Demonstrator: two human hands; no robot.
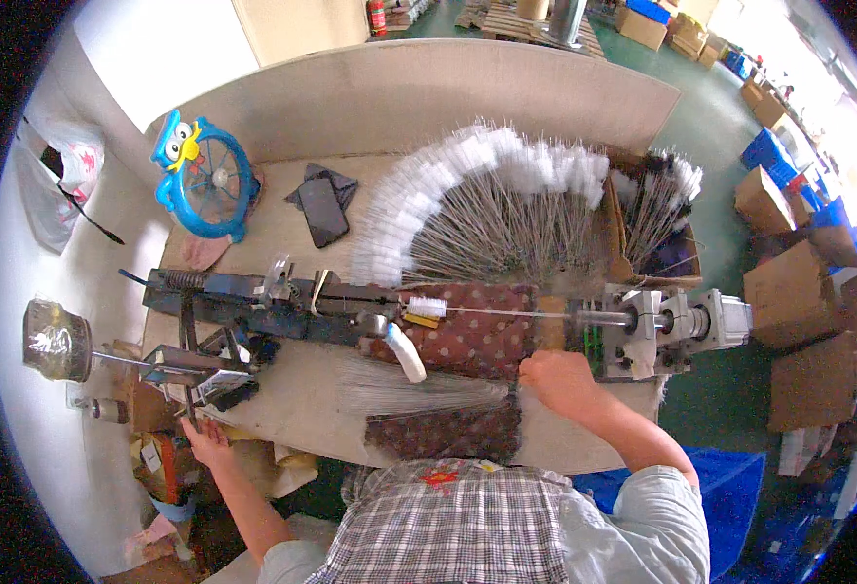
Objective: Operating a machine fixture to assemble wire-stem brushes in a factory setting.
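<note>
Right hand (557, 382): bare table (560, 428) on near side, passable; motor (724, 323) stands beyond, rightward. Between hands: wires (414, 389) in way. Left hand (211, 444): lever (189, 397) obstructs directly ahead.

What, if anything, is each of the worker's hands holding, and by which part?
The left hand appears to hold the dark lever by its lower end; whether the closed right hand holds anything cannot be told.

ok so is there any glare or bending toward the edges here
Head view: the beige back panel bows into an arch; head view: glare washes out the upper right rim, beyond the cardboard boxes; head view: the corners fall to black.
</note>
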